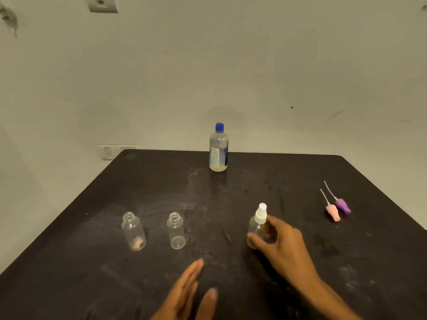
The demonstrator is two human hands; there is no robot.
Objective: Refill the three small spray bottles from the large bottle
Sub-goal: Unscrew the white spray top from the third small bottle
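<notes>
The large clear bottle (218, 148) with a blue cap stands at the table's far edge, a little pale liquid at its bottom. Two small clear bottles stand uncapped at the left: one (134, 231) with a pink mark near its base, the other (176, 230) to its right. A third small bottle (258, 227) carries a white spray top. My right hand (280, 244) holds this bottle, thumb and fingers curled round its body. My left hand (187, 294) hovers flat with straight fingers near the front edge, holding nothing.
A pink spray top (332, 212) and a purple spray top (343, 205) lie side by side at the right of the dark table (92, 273), their thin tubes pointing away. A grey wall rises right behind the table.
</notes>
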